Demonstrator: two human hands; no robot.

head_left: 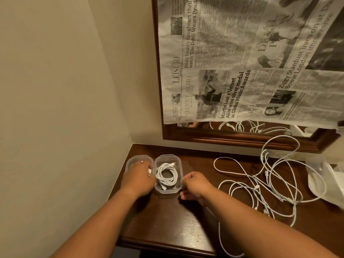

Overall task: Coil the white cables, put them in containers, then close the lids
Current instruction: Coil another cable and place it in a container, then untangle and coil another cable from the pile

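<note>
Fingers (183, 196) of the right hand (195, 185) are curling loosely, gripping nothing, just right of one clear, round-cornered plastic container (168, 191). Inside it, one braided white cable (166, 175) is lying coiled. The left hand (138, 178) is resting bent-fingered on one clear lid (137, 158) just left; whether it is pinching anything is unclear. Farther right, loose white cables (270, 183), too tangled to count, are sprawling across the glossy dark wooden table (167, 220).
</note>
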